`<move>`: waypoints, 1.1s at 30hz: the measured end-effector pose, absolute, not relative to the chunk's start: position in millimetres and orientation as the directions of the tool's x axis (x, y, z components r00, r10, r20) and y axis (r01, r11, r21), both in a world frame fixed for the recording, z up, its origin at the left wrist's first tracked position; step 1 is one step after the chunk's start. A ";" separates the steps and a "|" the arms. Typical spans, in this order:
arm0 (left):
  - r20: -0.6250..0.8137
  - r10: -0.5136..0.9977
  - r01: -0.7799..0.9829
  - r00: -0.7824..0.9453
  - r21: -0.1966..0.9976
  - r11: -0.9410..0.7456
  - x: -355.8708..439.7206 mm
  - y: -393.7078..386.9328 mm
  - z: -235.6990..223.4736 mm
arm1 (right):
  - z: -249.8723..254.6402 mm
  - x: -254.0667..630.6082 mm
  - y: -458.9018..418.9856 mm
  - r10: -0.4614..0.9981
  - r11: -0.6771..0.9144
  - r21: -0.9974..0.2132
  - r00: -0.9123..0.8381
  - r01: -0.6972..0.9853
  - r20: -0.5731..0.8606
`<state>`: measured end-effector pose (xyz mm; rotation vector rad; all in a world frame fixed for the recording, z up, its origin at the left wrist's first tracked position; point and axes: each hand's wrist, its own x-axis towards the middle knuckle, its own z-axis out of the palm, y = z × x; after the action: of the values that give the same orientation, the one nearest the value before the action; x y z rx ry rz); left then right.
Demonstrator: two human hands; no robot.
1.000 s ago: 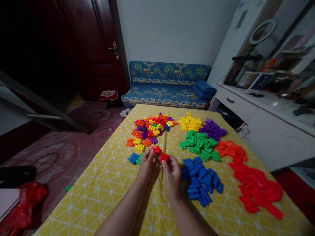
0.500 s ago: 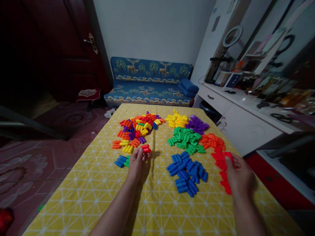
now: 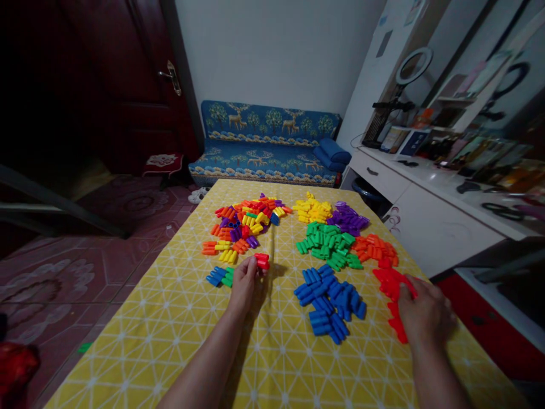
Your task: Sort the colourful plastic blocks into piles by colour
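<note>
My left hand [image 3: 246,278] is closed in a pinch on a red plastic toy block [image 3: 262,261] made of joined tubes, held above the table. Low over the pile of red blocks [image 3: 388,283] at the right, my right hand [image 3: 429,313] has its thumb and forefinger round another red block [image 3: 411,286]. The hand covers part of that pile. Close to my left hand lie a few blue blocks [image 3: 216,276] and a green block [image 3: 228,277]. Beyond it spreads a mixed heap [image 3: 244,221] of red, orange, yellow and purple blocks.
Blue [image 3: 326,295], green [image 3: 327,244], yellow [image 3: 313,209], purple [image 3: 347,218] and orange [image 3: 374,249] piles lie on the yellow patterned tablecloth [image 3: 272,363]. A blue sofa [image 3: 264,153] stands behind the table, and a white dresser [image 3: 443,210] is at the right.
My right hand has lowered the red block to the red pile, and its fingers are still at it. The left hand keeps its red block. The whole view has shifted slightly.
</note>
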<state>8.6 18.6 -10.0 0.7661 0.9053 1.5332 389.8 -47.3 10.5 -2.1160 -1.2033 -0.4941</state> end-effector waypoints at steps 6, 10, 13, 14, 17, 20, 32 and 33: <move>0.026 0.988 -0.341 -0.150 0.937 -0.076 6.0 18.6 -3.5 | 27.1 293.6 -34.3 0.721 0.192 -0.654 0.348 0.731 0.600; 0.014 0.992 -0.293 -0.129 0.955 -0.051 5.3 17.2 -1.8 | 34.9 206.1 -32.9 0.902 0.312 -0.809 0.113 0.498 0.417; 0.041 0.997 -0.267 -0.063 0.962 -0.056 3.7 15.1 -2.1 | 39.3 162.5 -31.4 0.927 0.350 -0.822 -0.038 0.449 0.374; 0.059 0.998 -0.262 -0.027 0.963 -0.063 3.1 14.1 -2.1 | 39.8 153.2 -30.5 0.925 0.366 -0.812 -0.078 0.456 0.373; 0.123 0.989 -0.240 0.078 0.965 -0.101 1.8 10.3 -1.1 | 38.3 139.5 -27.5 0.904 0.422 -0.765 -0.156 0.487 0.399; 0.157 0.978 -0.164 0.140 0.977 -0.134 1.6 6.9 0.5 | 35.2 150.4 -23.8 0.874 0.461 -0.721 -0.124 0.517 0.470; 0.037 0.999 -0.199 -0.003 0.979 -0.037 6.8 13.5 -10.8 | 7.6 362.7 -19.2 0.607 -0.184 -0.489 0.490 0.853 0.625; 0.040 0.999 -0.195 0.001 0.980 -0.039 6.8 13.9 -11.1 | 5.2 364.9 -20.0 0.606 -0.197 -0.472 0.485 0.859 0.630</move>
<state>6.8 13.9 -11.1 1.0935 1.0401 1.3209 364.9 -20.0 5.2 -1.9094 -1.2172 -0.3889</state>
